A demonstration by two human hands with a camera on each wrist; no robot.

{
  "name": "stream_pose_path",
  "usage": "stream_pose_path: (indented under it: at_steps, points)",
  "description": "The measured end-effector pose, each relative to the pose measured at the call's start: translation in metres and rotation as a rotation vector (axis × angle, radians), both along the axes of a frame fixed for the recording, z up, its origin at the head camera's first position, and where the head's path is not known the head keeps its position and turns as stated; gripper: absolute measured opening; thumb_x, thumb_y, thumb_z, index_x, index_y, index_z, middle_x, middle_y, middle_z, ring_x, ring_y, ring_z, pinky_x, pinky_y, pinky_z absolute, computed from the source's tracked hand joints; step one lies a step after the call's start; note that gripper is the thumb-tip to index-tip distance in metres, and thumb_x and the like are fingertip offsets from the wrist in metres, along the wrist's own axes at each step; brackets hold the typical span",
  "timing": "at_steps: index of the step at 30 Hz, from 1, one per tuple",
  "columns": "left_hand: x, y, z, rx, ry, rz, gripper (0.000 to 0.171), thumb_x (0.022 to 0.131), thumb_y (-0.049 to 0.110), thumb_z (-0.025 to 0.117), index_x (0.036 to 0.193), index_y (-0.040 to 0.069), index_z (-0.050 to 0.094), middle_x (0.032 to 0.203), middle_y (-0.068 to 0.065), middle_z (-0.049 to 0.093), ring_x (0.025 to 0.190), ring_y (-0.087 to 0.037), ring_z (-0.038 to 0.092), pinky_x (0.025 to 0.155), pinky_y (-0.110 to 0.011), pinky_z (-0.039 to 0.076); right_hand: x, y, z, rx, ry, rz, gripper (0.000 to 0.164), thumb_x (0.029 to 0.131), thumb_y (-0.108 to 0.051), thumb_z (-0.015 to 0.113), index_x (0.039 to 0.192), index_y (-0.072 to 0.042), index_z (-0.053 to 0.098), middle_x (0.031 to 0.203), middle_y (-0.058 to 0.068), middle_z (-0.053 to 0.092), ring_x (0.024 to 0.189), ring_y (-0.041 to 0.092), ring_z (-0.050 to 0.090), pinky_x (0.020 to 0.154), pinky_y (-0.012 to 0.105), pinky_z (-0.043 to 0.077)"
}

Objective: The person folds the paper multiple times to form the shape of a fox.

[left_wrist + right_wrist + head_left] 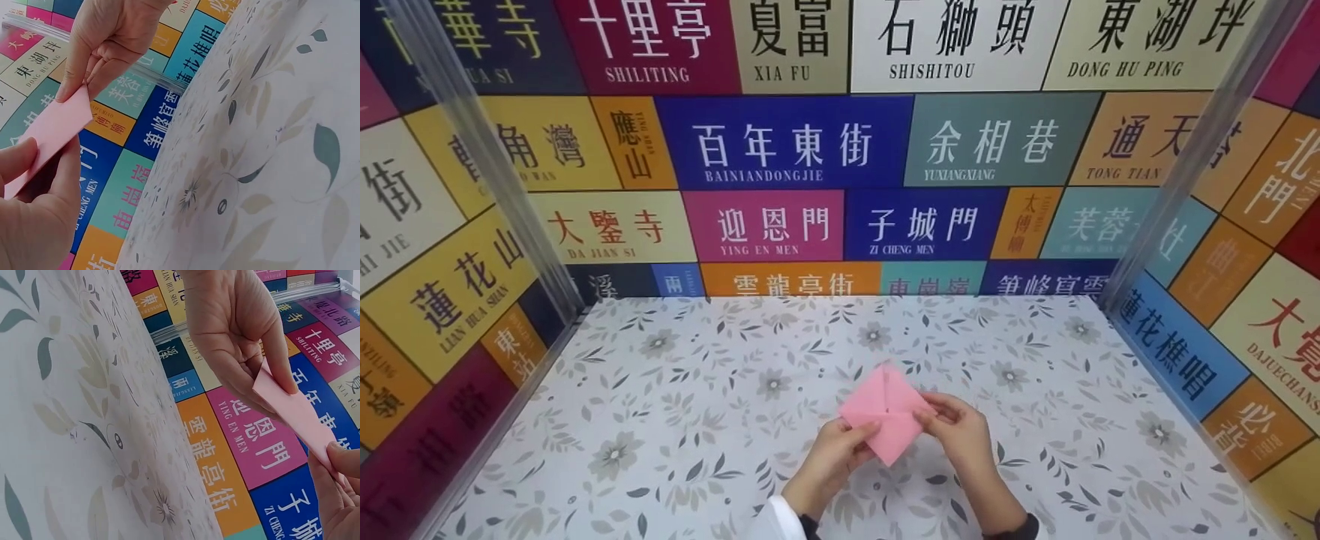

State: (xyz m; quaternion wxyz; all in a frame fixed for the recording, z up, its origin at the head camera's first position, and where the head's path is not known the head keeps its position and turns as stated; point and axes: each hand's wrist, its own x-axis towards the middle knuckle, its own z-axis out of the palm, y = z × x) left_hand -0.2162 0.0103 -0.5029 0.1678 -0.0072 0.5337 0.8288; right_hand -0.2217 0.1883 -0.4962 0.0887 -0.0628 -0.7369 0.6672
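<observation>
A pink sheet of paper point(887, 390), folded into a diamond shape with crease lines meeting near its middle, is held up above the patterned tabletop. My left hand point(834, 452) pinches its lower left edge, thumb on the front face and fingers behind. At the right corner, my right hand point(962, 429) grips the paper between thumb and fingers. Seen nearly edge-on in the left wrist view, the folded paper point(56, 129) stretches between both hands. In the right wrist view the same paper point(298, 413) looks layered. Its back face is mostly hidden.
The tabletop point(697, 427) wears a white covering with grey flowers and leaves. Colourful panels with Chinese lettering point(780, 142) stand along the back and both sides. Clear corner strips point(502, 165) run up at the left and right.
</observation>
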Motion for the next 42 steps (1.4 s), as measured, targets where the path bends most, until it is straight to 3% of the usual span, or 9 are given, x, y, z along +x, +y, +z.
stream_pose_path:
  at_steps: [5, 9, 15, 19, 24, 31, 35, 40, 42]
  points:
    - [-0.004, -0.003, -0.015, -0.046, -0.042, -0.012, 0.044, 0.087, 0.025, 0.057, 0.117, -0.006, 0.049, 0.097, -0.011, 0.064, 0.086, -0.020, 0.063, 0.078, -0.034, 0.051, -0.006, -0.003, -0.018, 0.022, -0.044, 0.008, 0.040, 0.071, -0.014, 0.074, 0.106, -0.001, 0.061, 0.087, 0.011, 0.065, 0.075, 0.016, 0.065, 0.066, 0.026, 0.053]
    - [-0.006, -0.006, -0.029, -0.246, -0.002, 0.033, 0.051, 0.087, 0.038, 0.054, 0.118, -0.002, 0.050, 0.090, -0.007, 0.064, 0.075, -0.014, 0.062, 0.071, -0.031, 0.052, -0.009, -0.004, -0.036, 0.134, -0.083, -0.001, 0.038, 0.069, -0.013, 0.075, 0.104, -0.006, 0.062, 0.086, 0.007, 0.063, 0.070, 0.015, 0.062, 0.061, 0.026, 0.053]
    - [-0.006, -0.006, -0.043, -0.588, 0.150, 0.172, 0.043, 0.080, 0.017, 0.064, 0.118, 0.001, 0.052, 0.104, -0.012, 0.060, 0.081, -0.017, 0.059, 0.069, -0.031, 0.051, -0.011, -0.004, -0.055, 0.279, -0.082, 0.041, 0.023, 0.071, -0.013, 0.073, 0.092, -0.009, 0.065, 0.090, 0.007, 0.063, 0.074, 0.015, 0.059, 0.061, 0.024, 0.049]
    - [-0.008, -0.007, -0.039, -0.873, 0.241, 0.162, 0.036, 0.076, 0.009, 0.065, 0.111, 0.004, 0.058, 0.103, -0.011, 0.061, 0.091, -0.022, 0.058, 0.079, -0.036, 0.049, -0.012, -0.003, -0.055, 0.389, -0.144, 0.126, 0.015, 0.073, -0.013, 0.070, 0.087, -0.008, 0.066, 0.089, 0.005, 0.063, 0.073, 0.014, 0.060, 0.061, 0.024, 0.049]
    - [-0.010, -0.007, -0.028, -1.123, 0.307, 0.036, 0.035, 0.074, 0.008, 0.065, 0.108, 0.000, 0.059, 0.101, -0.014, 0.061, 0.094, -0.029, 0.058, 0.082, -0.040, 0.047, -0.012, -0.001, -0.049, 0.510, -0.199, 0.241, 0.019, 0.074, -0.011, 0.067, 0.093, -0.008, 0.066, 0.086, 0.003, 0.061, 0.072, 0.013, 0.055, 0.062, 0.026, 0.047]
    - [-0.007, 0.001, -0.020, -1.427, 0.389, 0.002, 0.020, 0.075, 0.014, 0.066, 0.091, 0.002, 0.063, 0.081, -0.011, 0.058, 0.077, -0.028, 0.056, 0.068, -0.041, 0.048, -0.011, -0.004, -0.041, 0.736, -0.116, 0.334, 0.023, 0.073, -0.010, 0.068, 0.096, -0.009, 0.063, 0.091, 0.005, 0.061, 0.079, 0.016, 0.055, 0.068, 0.033, 0.046]
    - [-0.008, 0.007, -0.017, -1.532, 0.432, -0.007, 0.014, 0.073, 0.012, 0.066, 0.080, 0.001, 0.061, 0.075, -0.011, 0.053, 0.072, -0.028, 0.053, 0.063, -0.041, 0.048, -0.012, -0.007, -0.037, 0.867, -0.060, 0.346, 0.025, 0.072, -0.010, 0.068, 0.097, -0.009, 0.062, 0.090, 0.006, 0.060, 0.080, 0.021, 0.056, 0.071, 0.037, 0.046]
    - [-0.011, 0.009, -0.014, -1.583, 0.460, -0.001, 0.015, 0.069, 0.009, 0.069, 0.078, -0.002, 0.061, 0.076, -0.013, 0.052, 0.073, -0.030, 0.053, 0.064, -0.042, 0.048, -0.013, -0.010, -0.035, 0.986, -0.022, 0.345, 0.036, 0.072, -0.013, 0.069, 0.105, -0.002, 0.060, 0.092, 0.013, 0.059, 0.087, 0.031, 0.057, 0.078, 0.044, 0.046]
    - [-0.011, 0.010, -0.014, -1.589, 0.468, -0.005, 0.014, 0.069, 0.006, 0.067, 0.078, -0.002, 0.062, 0.077, -0.014, 0.052, 0.073, -0.030, 0.053, 0.066, -0.042, 0.048, -0.013, -0.012, -0.036, 1.049, -0.005, 0.350, 0.033, 0.071, -0.015, 0.070, 0.100, -0.002, 0.062, 0.090, 0.013, 0.058, 0.084, 0.032, 0.056, 0.076, 0.045, 0.046]
